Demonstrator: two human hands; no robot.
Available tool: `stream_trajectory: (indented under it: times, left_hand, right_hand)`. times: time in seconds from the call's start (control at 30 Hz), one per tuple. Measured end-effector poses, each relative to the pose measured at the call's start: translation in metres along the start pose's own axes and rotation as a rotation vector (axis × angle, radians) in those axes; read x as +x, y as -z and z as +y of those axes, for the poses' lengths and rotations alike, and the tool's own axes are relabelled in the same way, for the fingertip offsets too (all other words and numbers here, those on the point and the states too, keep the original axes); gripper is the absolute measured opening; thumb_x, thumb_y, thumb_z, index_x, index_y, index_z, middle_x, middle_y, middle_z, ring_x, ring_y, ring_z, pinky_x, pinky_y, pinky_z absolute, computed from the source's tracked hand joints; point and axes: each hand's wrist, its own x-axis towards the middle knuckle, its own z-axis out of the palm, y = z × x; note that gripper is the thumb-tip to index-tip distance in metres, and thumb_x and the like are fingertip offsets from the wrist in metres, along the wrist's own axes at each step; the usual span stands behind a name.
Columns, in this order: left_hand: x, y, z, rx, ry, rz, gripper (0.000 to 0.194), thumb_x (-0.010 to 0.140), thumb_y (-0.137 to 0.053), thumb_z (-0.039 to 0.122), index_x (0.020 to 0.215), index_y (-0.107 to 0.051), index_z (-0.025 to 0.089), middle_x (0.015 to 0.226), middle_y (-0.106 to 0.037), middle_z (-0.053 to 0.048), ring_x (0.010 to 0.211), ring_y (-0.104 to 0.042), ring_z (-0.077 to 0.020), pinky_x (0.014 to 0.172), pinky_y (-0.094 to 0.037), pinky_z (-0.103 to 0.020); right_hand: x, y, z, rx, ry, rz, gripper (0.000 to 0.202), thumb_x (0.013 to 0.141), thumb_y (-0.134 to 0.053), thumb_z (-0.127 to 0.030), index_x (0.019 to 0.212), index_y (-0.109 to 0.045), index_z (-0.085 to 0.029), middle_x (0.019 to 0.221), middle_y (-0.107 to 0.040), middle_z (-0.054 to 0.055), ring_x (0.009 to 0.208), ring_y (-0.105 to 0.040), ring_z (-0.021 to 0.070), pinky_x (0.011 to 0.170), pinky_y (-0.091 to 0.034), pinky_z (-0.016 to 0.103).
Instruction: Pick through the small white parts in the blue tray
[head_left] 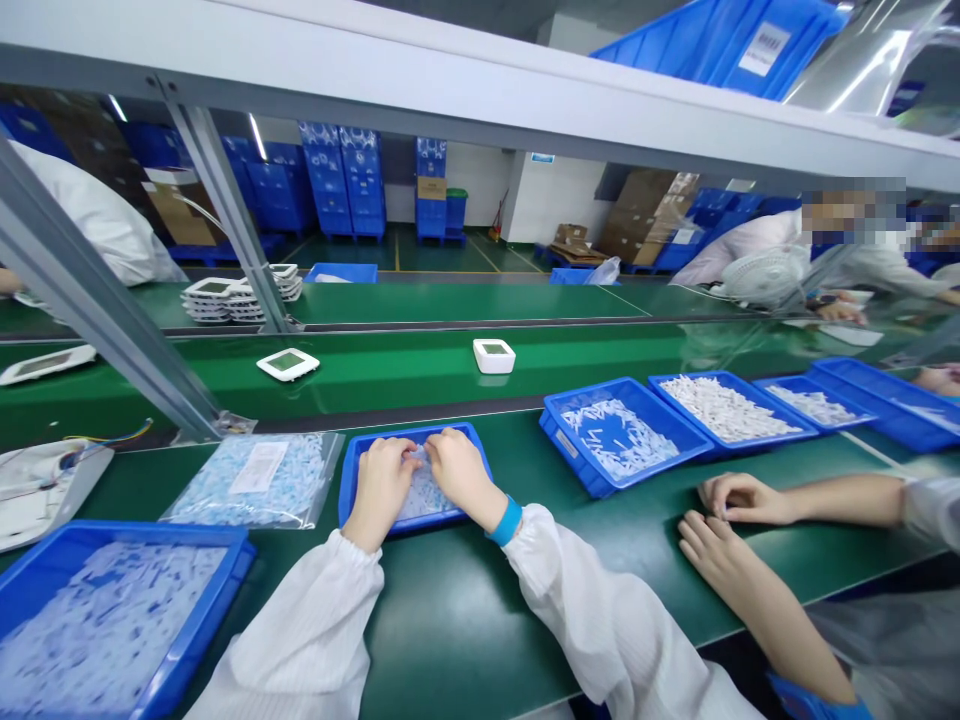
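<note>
My left hand (384,487) and my right hand (463,470) are close together over a small blue tray (348,487). In the tray lie many small, pale translucent pieces (427,500). The fingertips of both hands are pinched near each other; whatever is between them is too small to make out. A blue band (507,520) circles my right wrist. Left of the tray lies a clear bag of light-blue pieces (214,490) with a white label. Nearer to me on the left stands a larger blue tray (241,560) of pale translucent strips.
Trays of small white parts (720,410) line the right side. A co-worker's hands (720,560) rest on the green bench (442,620). White devices with screens (495,356) sit on the green belt (390,370). A metal post (112,240) slants at left; a shelf beam (480,85) crosses above.
</note>
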Motion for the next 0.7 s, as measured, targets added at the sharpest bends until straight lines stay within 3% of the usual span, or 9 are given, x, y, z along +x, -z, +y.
stream_trajectory:
  times: [0.3, 0.5, 0.7]
  left_hand:
    - [-0.001, 0.002, 0.004, 0.049, -0.054, -0.039, 0.014, 0.084, -0.052, 0.024, 0.082, -0.065, 0.02, 0.089, -0.069, -0.003, 0.088, -0.06, -0.0197, 0.078, -0.041, -0.029]
    - [-0.002, 0.008, 0.011, 0.149, -0.087, -0.166, 0.024, 0.09, -0.039, 0.024, 0.086, -0.063, 0.019, 0.086, -0.07, -0.005, 0.086, -0.064, -0.0202, 0.073, -0.04, -0.028]
    - [0.001, 0.007, 0.01, 0.185, -0.083, -0.218, 0.028, 0.092, -0.034, 0.023, 0.092, -0.062, 0.019, 0.084, -0.069, -0.007, 0.087, -0.064, -0.0213, 0.074, -0.04, -0.029]
  right_hand:
    - [0.003, 0.0, 0.002, 0.133, 0.044, 0.045, 0.022, 0.092, -0.043, -0.017, 0.089, -0.064, -0.014, 0.09, -0.063, 0.008, 0.091, -0.057, 0.0183, 0.08, -0.04, 0.026]
    - [-0.002, 0.003, 0.002, 0.29, 0.019, -0.031, 0.033, 0.089, -0.043, -0.012, 0.121, -0.048, -0.012, 0.095, -0.066, 0.01, 0.095, -0.061, 0.0189, 0.08, -0.041, 0.026]
    - [-0.002, 0.009, 0.0, 0.312, 0.018, -0.033, 0.019, 0.09, -0.041, -0.012, 0.105, -0.053, -0.014, 0.091, -0.065, 0.008, 0.09, -0.061, 0.0181, 0.076, -0.041, 0.026]
